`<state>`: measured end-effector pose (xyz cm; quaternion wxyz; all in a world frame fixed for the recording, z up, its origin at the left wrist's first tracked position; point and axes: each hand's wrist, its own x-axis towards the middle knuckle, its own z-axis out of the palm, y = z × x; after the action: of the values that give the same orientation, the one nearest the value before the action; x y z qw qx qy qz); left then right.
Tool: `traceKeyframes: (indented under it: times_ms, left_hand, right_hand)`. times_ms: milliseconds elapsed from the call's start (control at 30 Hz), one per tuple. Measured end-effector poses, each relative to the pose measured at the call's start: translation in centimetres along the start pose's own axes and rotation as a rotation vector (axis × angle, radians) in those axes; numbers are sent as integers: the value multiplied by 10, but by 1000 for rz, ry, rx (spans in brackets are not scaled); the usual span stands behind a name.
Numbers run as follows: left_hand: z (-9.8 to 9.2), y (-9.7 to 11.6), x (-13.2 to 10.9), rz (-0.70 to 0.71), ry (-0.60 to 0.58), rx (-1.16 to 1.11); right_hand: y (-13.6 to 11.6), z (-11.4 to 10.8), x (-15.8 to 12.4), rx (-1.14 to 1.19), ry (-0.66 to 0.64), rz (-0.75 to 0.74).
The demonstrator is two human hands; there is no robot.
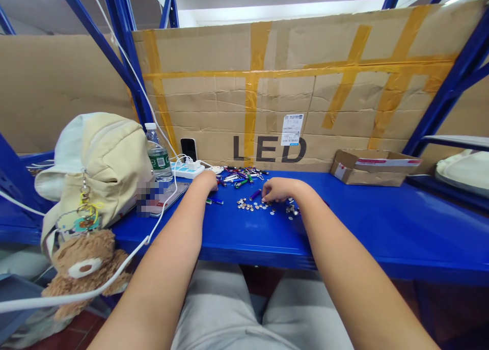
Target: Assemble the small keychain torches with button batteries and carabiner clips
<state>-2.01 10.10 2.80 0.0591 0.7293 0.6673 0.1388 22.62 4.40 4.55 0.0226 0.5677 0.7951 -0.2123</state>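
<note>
My right hand (275, 190) is over the blue table (237, 235), its fingers pinched together beside a purple tube (255, 194) and small silver discs (250, 206). Whether it grips a disc is too small to tell. More small metal parts (292, 210) lie under and to the right of that hand. My left hand (211, 179) is near the pile of colourful metal tubes (242, 176), its fingers mostly hidden behind the wrist. Green and blue tubes (214, 201) lie just below it.
At the left are a cream bag (110, 161) with a teddy bear (86, 268), a water bottle (158, 156), a phone (189, 149), a power strip (187, 170) and a white cable (160, 217). An open cardboard box (374, 171) stands back right, before a cardboard wall (214, 105).
</note>
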Motion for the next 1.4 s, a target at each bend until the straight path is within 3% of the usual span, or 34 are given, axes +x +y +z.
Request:
traceKeyframes:
  times_ms: [67, 367, 633, 800, 900, 1100, 1400]
  left_hand:
    - [-3, 10, -8, -1, -123, 176]
    - [-7, 43, -30, 88, -175, 81]
    - [-6, 53, -36, 96, -156, 221]
    - [-8, 50, -38, 118, -221, 219]
    - [-9, 50, -37, 184, -158, 179]
    - [-3, 55, -31, 354, 79, -61]
    - [7, 53, -26, 348, -39, -123]
  right_hand:
    - [0, 1, 0, 25, 13, -9]
    - [-2, 2, 2, 4, -21, -82]
    - [-6, 6, 4, -27, 14, -108]
    - [-10, 11, 10, -31, 68, -119]
    - [-11, 11, 12, -68, 81, -129]
    - [-12, 11, 11, -103, 115, -151]
    - [-9, 13, 14, -41, 62, -146]
